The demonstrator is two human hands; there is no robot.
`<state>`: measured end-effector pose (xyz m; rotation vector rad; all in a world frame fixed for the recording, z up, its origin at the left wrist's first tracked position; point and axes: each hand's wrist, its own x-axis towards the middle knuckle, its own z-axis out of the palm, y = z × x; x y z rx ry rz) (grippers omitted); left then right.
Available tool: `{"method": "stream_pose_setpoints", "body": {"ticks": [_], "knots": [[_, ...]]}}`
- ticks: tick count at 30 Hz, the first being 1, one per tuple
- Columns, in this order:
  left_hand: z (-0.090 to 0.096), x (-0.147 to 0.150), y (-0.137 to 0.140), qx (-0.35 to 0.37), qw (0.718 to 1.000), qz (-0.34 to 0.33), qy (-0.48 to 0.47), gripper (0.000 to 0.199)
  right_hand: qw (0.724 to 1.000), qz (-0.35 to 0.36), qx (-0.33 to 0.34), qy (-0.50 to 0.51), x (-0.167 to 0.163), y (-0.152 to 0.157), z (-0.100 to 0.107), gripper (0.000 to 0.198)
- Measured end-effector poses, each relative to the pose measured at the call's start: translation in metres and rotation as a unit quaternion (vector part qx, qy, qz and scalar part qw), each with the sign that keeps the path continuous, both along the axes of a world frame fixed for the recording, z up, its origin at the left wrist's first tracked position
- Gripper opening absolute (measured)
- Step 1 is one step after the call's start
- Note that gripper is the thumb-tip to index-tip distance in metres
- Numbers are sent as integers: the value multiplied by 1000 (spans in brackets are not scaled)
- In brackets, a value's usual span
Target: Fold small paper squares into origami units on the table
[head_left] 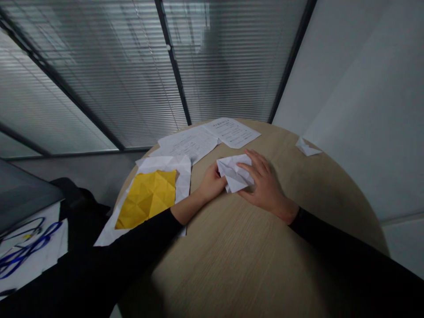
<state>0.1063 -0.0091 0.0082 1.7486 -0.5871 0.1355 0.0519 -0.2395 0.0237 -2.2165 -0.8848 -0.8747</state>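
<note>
A folded sheet of white paper (pixel 234 171), creased into a small packet, is held between my two hands over the middle of the wooden table (pixel 225 251). My left hand (pixel 212 182) grips its left edge, the thumb against the lower corner and the other fingers partly hidden. On the right side my right hand (pixel 263 183) has its fingers bent over the paper's top and edge, with the thumb low at the near side. To the left lies a creased yellow sheet (pixel 149 196) on top of white paper (pixel 183 170).
Printed sheets (pixel 232 131) lie at the table's far edge. A small folded white paper piece (pixel 307 147) rests near the right edge. Blue cords (pixel 33 247) lie on white papers at the lower left. Glass with blinds (pixel 228 70) stands behind the table, and a pale wall (pixel 361 88) rises at right.
</note>
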Motion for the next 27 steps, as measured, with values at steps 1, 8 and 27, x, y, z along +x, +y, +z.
{"method": "stream_pose_setpoints", "body": {"ticks": [1, 8, 27], "knots": [[2, -1, 0, 4, 1000, -6, 1, 31, 1000, -10, -4, -6, 2, -1, -1, 65], [14, -14, -3, 47, 999, -23, -4, 24, 997, -74, 9, -21, 8, -7, -6, 23], [11, -13, -4, 80, 991, 81, -76, 32, 995, -5, 80, -64, 1, -12, -2, 46]]}}
